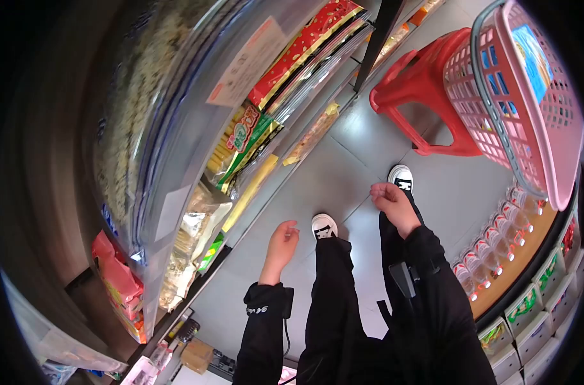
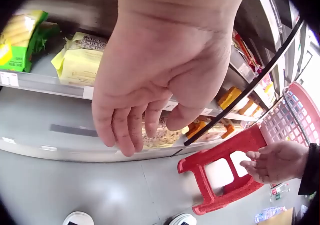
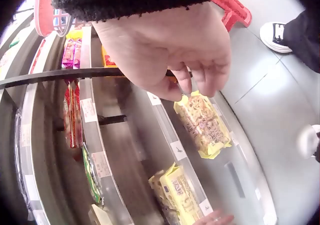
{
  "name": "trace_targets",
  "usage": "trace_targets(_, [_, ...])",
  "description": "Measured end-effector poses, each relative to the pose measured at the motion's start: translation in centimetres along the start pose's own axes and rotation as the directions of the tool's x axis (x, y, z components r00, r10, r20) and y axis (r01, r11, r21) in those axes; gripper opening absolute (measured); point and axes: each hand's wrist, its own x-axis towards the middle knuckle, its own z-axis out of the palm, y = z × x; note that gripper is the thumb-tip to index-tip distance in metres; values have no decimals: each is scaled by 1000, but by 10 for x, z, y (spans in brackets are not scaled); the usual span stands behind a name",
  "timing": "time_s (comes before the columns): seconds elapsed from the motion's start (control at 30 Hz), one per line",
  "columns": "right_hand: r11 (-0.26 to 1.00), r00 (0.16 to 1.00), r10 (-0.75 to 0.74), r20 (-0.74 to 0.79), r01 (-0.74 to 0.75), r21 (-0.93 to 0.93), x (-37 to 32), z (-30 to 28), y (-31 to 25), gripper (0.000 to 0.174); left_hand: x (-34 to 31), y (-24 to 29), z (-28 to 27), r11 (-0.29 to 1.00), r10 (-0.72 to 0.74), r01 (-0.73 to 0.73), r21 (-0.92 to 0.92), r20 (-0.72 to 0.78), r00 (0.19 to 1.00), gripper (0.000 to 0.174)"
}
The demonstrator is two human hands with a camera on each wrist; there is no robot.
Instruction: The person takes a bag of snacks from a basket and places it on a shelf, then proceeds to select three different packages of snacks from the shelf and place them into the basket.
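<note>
Both hands hang in the air over the grey floor, holding nothing. The left hand is beside the shelf edge, its fingers loosely bent; in its own wrist view the left hand hangs in front of the shelves. The right hand is above a shoe, fingers relaxed and slightly curled. In the right wrist view, the right hand appears over a yellow-edged snack pack on the lowest shelf; whether they touch cannot be told there, but the head view shows the hand away from the shelf.
A red stool bears a pink basket with a blue package inside. Bottles stand in rows at the right. Shelves with snack packs line the left. Both shoes are on the floor.
</note>
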Motion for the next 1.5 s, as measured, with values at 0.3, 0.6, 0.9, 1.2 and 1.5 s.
trace_targets(0.3, [870, 997, -47, 68, 74, -487, 91, -57, 15, 24, 64, 27, 54, 946, -147, 96, -311, -148, 978, 38])
trace_targets(0.6, [589, 981, -22, 194, 169, -790, 177, -57, 34, 36, 146, -13, 62, 627, -455, -12, -779, -379, 806, 52])
trace_targets(0.9, [659, 890, -432, 144, 421, -624, 246, -3, 40, 46, 209, -27, 43, 503, -453, -88, -860, -349, 820, 70])
trace_targets(1.2, [620, 783, -590, 197, 596, -511, 318, 12, 32, 69, 235, -23, 37, 452, -347, -117, -884, -295, 890, 43])
trace_targets(1.5, [686, 875, -349, 336, 483, -544, 303, 11, 12, 55, 227, -31, 33, 524, -200, -165, -836, -309, 930, 30])
